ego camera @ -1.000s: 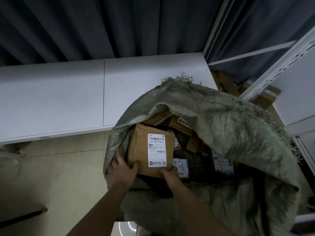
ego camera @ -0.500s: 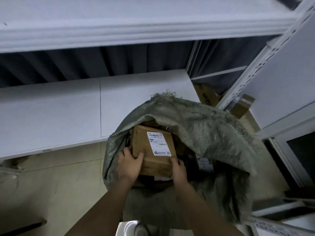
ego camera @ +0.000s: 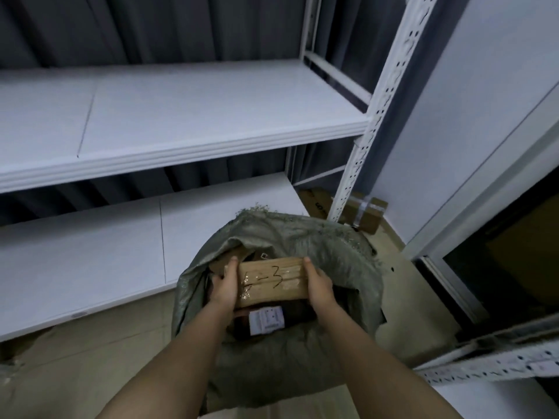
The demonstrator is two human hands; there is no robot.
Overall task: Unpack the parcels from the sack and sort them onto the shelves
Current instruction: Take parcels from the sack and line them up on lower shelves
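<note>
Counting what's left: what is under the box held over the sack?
Under the box, inside the sack, lies a dark parcel with a white label. Anything deeper is hidden.

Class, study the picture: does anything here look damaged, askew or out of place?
Little stands out. The grey-green woven sack has a frayed, ragged rim. Two brown cardboard boxes sit on the floor behind the white shelf post, not on a shelf. The taped brown cardboard parcel, held by left hand and right hand, looks intact.
</note>
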